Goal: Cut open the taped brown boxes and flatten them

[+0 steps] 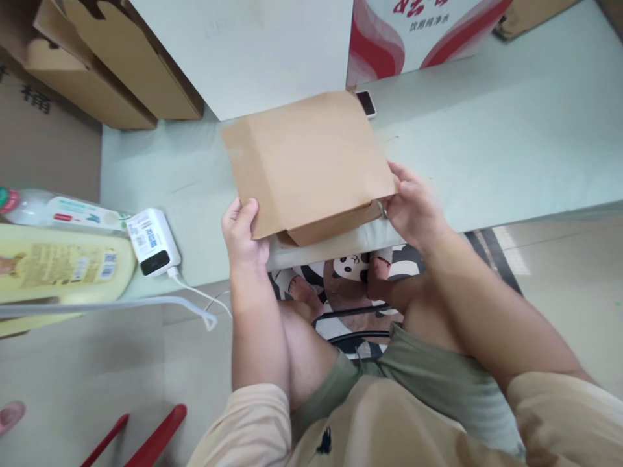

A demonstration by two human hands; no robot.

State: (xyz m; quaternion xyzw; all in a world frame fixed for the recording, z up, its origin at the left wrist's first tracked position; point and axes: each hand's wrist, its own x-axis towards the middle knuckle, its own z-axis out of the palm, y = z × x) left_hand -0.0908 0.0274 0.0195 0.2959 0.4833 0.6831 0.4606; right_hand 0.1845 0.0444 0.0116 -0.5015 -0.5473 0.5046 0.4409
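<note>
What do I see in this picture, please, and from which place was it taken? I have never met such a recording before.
There is no machine: the left hand and right hand are a person's own, bare. The one picture comes from a camera worn on that person's head, looking forward and down. Both hands hold a brown cardboard box, the left with its thumb on top. On the pale green surface are also other brown boxes, a white carton with red print and a white device with a cable.
</note>
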